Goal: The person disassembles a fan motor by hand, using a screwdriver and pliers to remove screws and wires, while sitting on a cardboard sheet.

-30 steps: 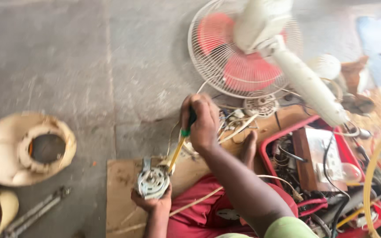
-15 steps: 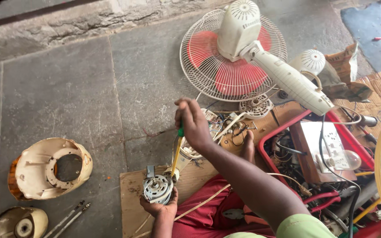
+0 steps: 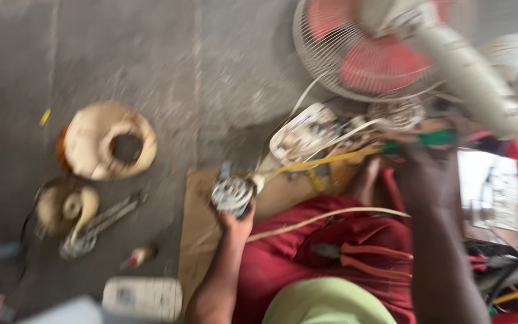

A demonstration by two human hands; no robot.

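**Small motor in hand, screwdriver drawn off to the side**

Gripped in the left hand, fingers curled tight round its lower edge: a small round grey metal motor core, held up over the top left corner of a flat brown cardboard sheet. Casing off and metal face bare, so, judging by that, opened up already and not yet put back together.

Off at 2 o'clock from the motor, the right hand, closed round the green handle of a long yellow-shafted screwdriver. Shaft slanting down towards the motor at 8 o'clock; tip near the motor's upper right edge, though too blurred to say whether touching.

Just above the shaft, at 1 o'clock from the motor, a white plastic housing with loose wires. Further up at 1 o'clock, a white wire-caged fan with red blades, lying on the grey stone floor.

At 5 o'clock, on the red cloth over the lap, a pair of orange-handled pliers, untouched. At 10 o'clock, well apart, a round cream plastic cover with a central hole; at 9 o'clock, a smaller tan domed part beside a grey metal tool.
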